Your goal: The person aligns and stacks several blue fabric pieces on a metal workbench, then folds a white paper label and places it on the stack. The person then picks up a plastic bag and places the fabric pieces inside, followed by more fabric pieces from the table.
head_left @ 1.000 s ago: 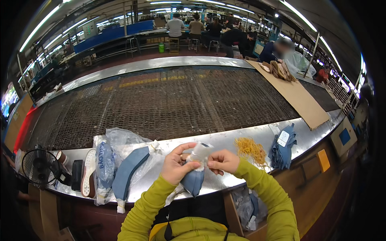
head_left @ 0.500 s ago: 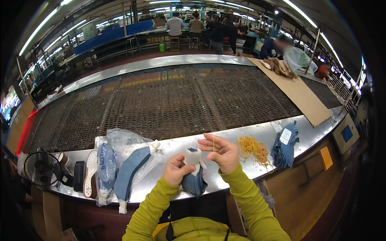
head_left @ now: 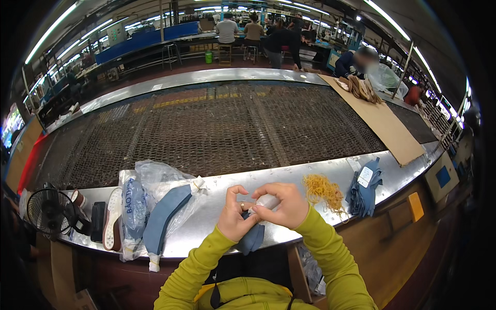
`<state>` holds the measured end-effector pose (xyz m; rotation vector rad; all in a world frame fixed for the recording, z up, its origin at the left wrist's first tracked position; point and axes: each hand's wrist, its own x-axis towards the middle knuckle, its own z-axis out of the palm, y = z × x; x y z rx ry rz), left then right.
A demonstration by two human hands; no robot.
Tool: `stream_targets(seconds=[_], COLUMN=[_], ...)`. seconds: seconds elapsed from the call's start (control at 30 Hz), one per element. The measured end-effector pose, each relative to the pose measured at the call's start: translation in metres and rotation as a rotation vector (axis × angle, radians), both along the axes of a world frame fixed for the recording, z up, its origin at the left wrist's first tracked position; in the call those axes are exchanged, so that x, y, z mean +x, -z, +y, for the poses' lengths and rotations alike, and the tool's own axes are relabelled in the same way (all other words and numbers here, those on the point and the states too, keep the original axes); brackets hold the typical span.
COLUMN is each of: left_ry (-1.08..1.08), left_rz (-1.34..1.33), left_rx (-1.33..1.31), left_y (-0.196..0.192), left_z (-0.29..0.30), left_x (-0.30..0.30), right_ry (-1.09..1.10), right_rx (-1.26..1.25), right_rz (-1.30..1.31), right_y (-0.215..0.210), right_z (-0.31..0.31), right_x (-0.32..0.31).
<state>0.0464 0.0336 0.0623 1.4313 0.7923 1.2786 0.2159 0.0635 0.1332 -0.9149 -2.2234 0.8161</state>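
One blue bundle (head_left: pixel 252 239) is held at six o'clock: neck clasped by left hand (head_left: pixel 235 219), white-wrapped end (head_left: pixel 268 201) gripped by right hand (head_left: pixel 287 204). End apparently being secured; steady grip called for next. Yellow bands (head_left: pixel 321 191) heaped at bundle's two o'clock.

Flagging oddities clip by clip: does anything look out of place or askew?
Mildly: the yellow bands lie in a loose tangle on the metal ledge, strands straggling toward its front edge. Left of the left hand, the curved blue bundle has its white end poking past that edge, looking askew. No damage stands out.
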Motion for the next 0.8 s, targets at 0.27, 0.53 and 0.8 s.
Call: stream_targets(seconds=[0.27,0.53,0.8], left_ry=[0.051,-0.292,-0.813], left_rz=[-0.419,-0.972,-0.63], left_rx=[-0.101,0.119,0.095], left_y=[-0.018,-0.068,-0.044], left_z=[0.001,-0.009,-0.077], left_x=[-0.014,-0.055,-0.176], right_ry=[-0.087,0.138,-0.206], right_rx=[-0.536,-0.708,-0.712], right_rz=[0.859,0.584,0.266], right_y=[0.043,0.143,0.073], right_z=[-0.003,-0.065,0.012], right_x=[0.0,-0.073,-0.082])
